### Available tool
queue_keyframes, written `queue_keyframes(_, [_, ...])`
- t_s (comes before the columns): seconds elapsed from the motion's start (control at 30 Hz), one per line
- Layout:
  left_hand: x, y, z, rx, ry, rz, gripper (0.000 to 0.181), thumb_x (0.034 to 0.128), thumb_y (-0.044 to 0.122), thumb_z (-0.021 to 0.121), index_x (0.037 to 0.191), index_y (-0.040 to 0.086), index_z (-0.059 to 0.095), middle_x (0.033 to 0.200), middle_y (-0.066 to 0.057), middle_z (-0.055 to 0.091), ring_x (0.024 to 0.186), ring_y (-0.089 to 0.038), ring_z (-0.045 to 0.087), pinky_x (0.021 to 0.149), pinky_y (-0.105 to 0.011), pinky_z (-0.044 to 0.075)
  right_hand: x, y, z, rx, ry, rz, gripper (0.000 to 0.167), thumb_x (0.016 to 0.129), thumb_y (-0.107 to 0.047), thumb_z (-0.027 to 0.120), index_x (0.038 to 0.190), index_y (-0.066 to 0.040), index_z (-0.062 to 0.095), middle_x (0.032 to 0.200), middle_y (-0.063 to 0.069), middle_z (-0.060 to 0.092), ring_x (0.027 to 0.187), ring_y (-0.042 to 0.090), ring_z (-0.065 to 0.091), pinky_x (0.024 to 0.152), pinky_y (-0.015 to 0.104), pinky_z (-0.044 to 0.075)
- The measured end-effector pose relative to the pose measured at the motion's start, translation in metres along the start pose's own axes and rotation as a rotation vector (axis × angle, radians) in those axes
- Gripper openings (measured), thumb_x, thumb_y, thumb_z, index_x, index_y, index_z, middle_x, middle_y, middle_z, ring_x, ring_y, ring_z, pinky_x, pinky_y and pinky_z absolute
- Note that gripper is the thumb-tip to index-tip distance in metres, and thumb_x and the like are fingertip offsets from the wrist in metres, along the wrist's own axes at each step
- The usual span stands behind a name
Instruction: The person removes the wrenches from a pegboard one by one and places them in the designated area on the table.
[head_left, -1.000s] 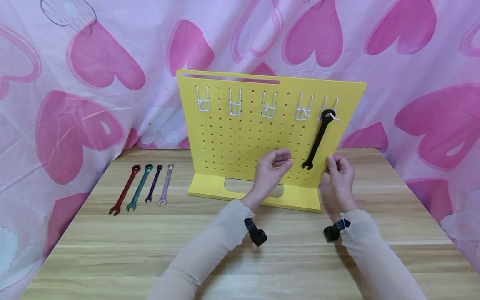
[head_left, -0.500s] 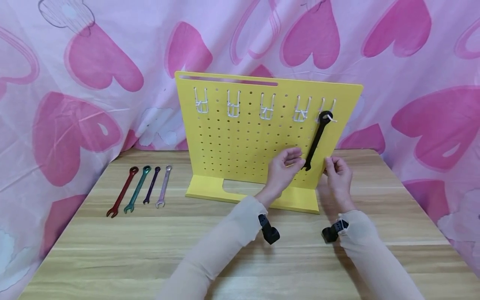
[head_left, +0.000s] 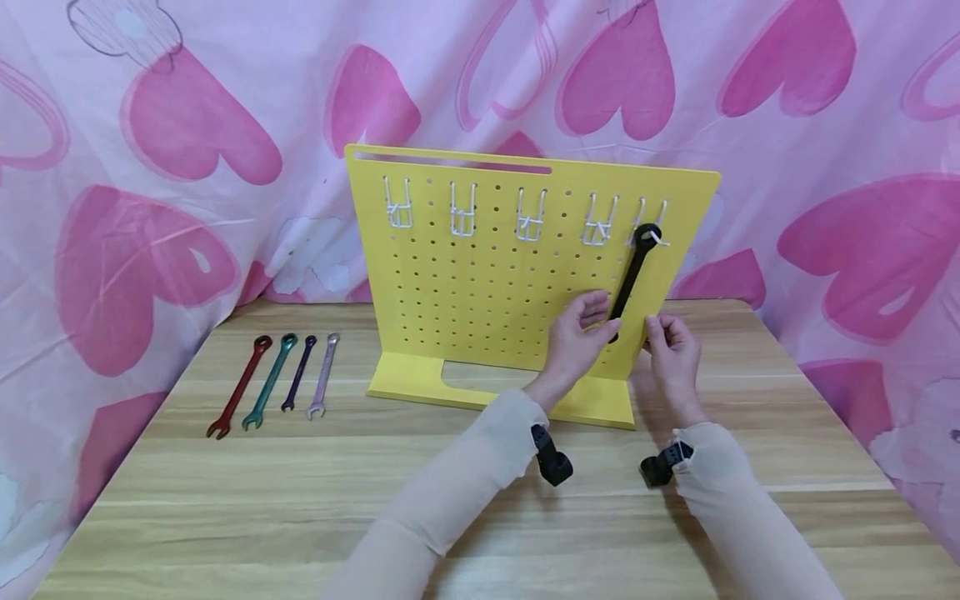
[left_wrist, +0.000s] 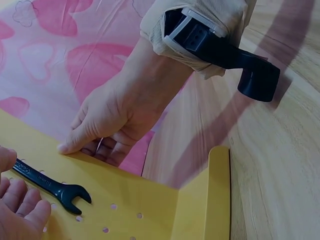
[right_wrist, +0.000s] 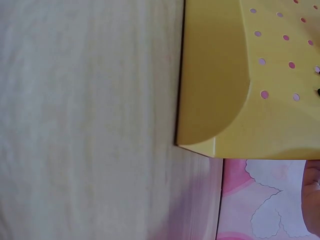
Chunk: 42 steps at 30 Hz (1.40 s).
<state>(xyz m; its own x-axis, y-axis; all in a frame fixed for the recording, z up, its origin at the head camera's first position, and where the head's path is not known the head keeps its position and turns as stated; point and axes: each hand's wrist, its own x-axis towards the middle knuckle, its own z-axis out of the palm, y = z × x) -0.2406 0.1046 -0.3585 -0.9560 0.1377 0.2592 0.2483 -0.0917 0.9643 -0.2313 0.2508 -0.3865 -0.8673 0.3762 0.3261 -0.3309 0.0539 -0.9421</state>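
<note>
A black combination wrench (head_left: 630, 275) hangs by its ring end from the rightmost white hook (head_left: 655, 237) of a yellow pegboard (head_left: 480, 317). My left hand (head_left: 576, 337) is at the wrench's lower end, its fingers loosely bent and its thumb in front of the handle. In the left wrist view the wrench's open jaw (left_wrist: 72, 195) shows beyond those fingers; whether they touch it I cannot tell. At the pegboard's right edge, my right hand (head_left: 675, 358) pinches the board, thumb on the front and fingers behind. The right wrist view shows only a sliver of that hand (right_wrist: 311, 200).
Red (head_left: 240, 387), green (head_left: 270, 382), dark purple (head_left: 299, 373) and lilac (head_left: 323, 377) wrenches lie side by side on the wooden table (head_left: 262, 508), left of the board. More white hooks (head_left: 462, 208) line the board's upper part. A pink heart-patterned curtain (head_left: 300, 100) hangs behind.
My left hand has moved right across the board's front to the hanging wrench and now partly covers its lower end. My right hand keeps its hold on the board's edge.
</note>
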Motion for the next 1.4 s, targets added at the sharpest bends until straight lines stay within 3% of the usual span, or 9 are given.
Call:
queue_keyframes(0.4, [0.002, 0.001, 0.008, 0.062, -0.012, -0.009, 0.039, 0.0851, 0.007, 0.069, 0.122, 0.006, 0.057, 0.115, -0.007, 0.064, 0.107, -0.017, 0.06, 0.088, -0.016, 0.049, 0.002, 0.004, -0.001, -0.007, -0.001, 0.005, 0.022, 0.094, -0.01, 0.055, 0.09, 0.012, 0.053, 0.075, -0.001, 0.059, 0.072, 0.003, 0.061, 0.069, 0.013, 0.053])
queue_keyframes(0.7, [0.002, 0.004, 0.012, 0.172, -0.01, 0.006, 0.034, 0.0847, 0.009, 0.069, 0.118, 0.006, 0.061, 0.11, -0.007, 0.063, 0.101, -0.014, 0.06, 0.084, -0.016, 0.049, 0.003, 0.006, -0.001, 0.014, 0.005, -0.026, 0.016, 0.094, -0.005, 0.054, 0.084, 0.007, 0.055, 0.072, -0.002, 0.059, 0.069, 0.003, 0.061, 0.067, 0.014, 0.054])
queue_keyframes(1.07, [0.001, 0.005, 0.015, 0.094, -0.007, -0.037, 0.028, 0.0853, 0.008, 0.068, 0.112, 0.007, 0.062, 0.109, -0.004, 0.065, 0.1, -0.01, 0.06, 0.085, -0.015, 0.049, 0.011, 0.025, -0.005, 0.017, 0.025, -0.038, 0.015, 0.093, -0.012, 0.057, 0.083, -0.001, 0.057, 0.073, -0.003, 0.059, 0.071, 0.002, 0.06, 0.068, 0.013, 0.054])
queue_keyframes(1.4, [0.001, 0.003, 0.015, 0.103, -0.004, 0.043, 0.028, 0.0846, 0.003, 0.068, 0.112, 0.004, 0.061, 0.101, -0.009, 0.066, 0.089, -0.007, 0.061, 0.08, -0.011, 0.049, 0.008, 0.017, -0.003, 0.008, 0.013, -0.041, 0.016, 0.094, -0.007, 0.055, 0.083, 0.004, 0.055, 0.072, -0.004, 0.059, 0.071, 0.002, 0.06, 0.067, 0.013, 0.054])
